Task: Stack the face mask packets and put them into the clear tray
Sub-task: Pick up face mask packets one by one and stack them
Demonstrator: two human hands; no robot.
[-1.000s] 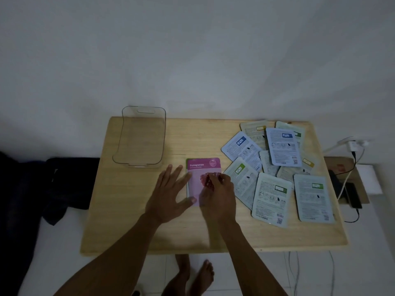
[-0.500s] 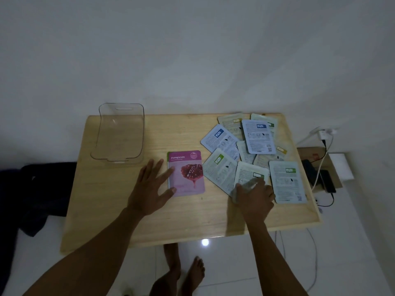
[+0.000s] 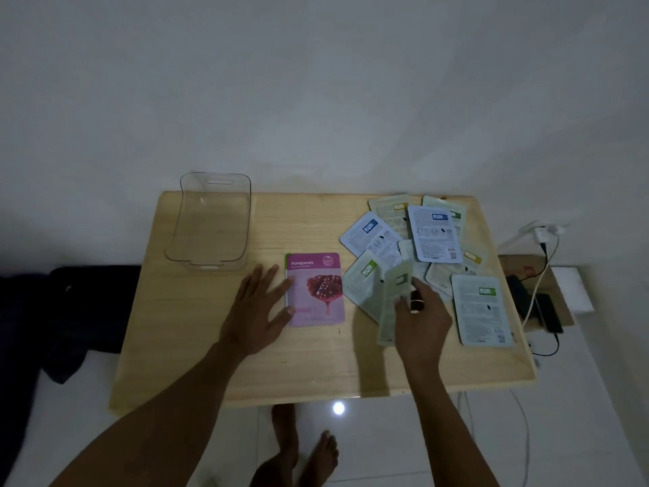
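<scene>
A pink pomegranate packet (image 3: 315,288) lies face up at the middle of the wooden table (image 3: 309,360). My left hand (image 3: 258,309) rests flat beside it, fingers spread, thumb touching its left edge. My right hand (image 3: 421,316) grips a pale green packet (image 3: 393,304), lifted and tilted on edge above the table. Several more packets (image 3: 435,233) lie face down, overlapping, at the right. One green-labelled packet (image 3: 481,311) lies at the near right. The clear tray (image 3: 210,223) stands with nothing in it at the far left corner.
A white wall rises right behind the table. A power strip with cables (image 3: 541,237), a cardboard box and dark devices (image 3: 548,311) sit on the floor to the right. Dark cloth (image 3: 70,311) lies on the left. My bare feet (image 3: 302,458) show below the front edge.
My right hand left the pink packet, moved right to the pile, took hold of a pale green packet and lifted it on edge. My left hand stayed beside the pink packet.
</scene>
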